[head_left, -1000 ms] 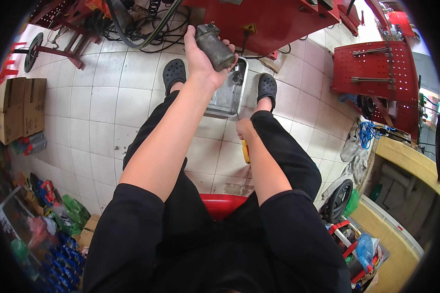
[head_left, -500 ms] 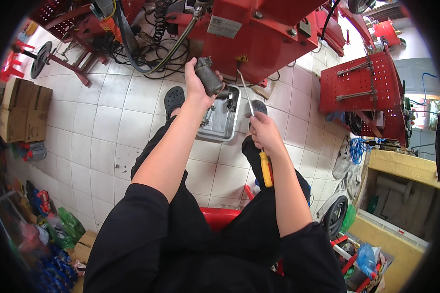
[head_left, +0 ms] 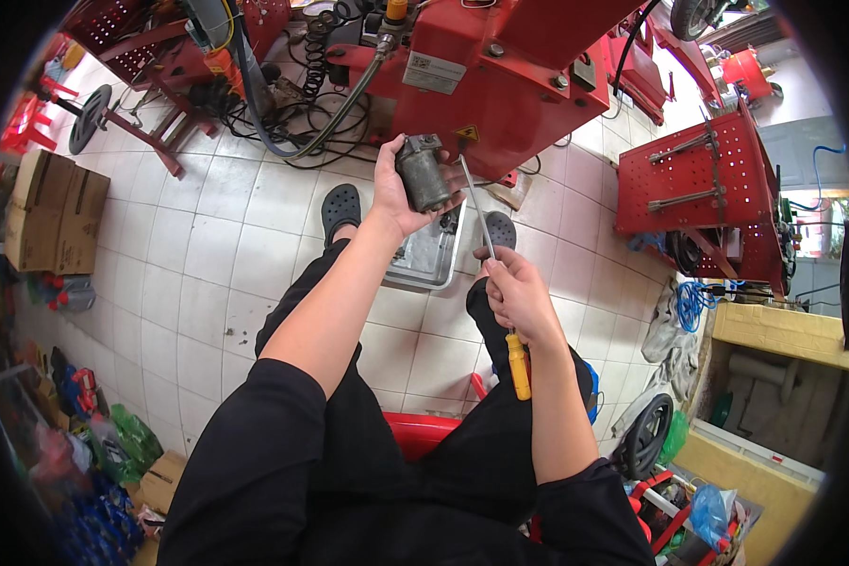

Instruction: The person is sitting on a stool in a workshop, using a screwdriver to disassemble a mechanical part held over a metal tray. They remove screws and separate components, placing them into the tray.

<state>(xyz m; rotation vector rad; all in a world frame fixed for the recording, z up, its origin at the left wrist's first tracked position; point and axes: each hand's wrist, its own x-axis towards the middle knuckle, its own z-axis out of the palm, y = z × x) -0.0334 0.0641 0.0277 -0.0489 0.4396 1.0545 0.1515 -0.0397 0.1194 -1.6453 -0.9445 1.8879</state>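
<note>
Cylinder of dark grey metal was supported on the upturned palm of the left hand, its far side enclosed by curved fingers. To its right, a yellow-handled tool was gripped about its steel shaft by the closed right hand, the tip being raised near the left fingertips; whether contact was made could not be determined. The cylinder was judged liable to be dropped if the palm were tilted, since its rounded body was borne by one hand only. The left fingers were judged exposed to a scratch if the tip were allowed to slip, the shaft rather than the handle being grasped.

At far left, cardboard boxes were placed on the tiled floor. Farther right, cables were tangled near a curved hose, by which a foot might be caught. Between the left shoe and the right shoe, a metal tray was partly hidden by the left hand and cylinder. Forward reach was limited by a red machine. At right, metal bars were carried by a perforated red stand.
</note>
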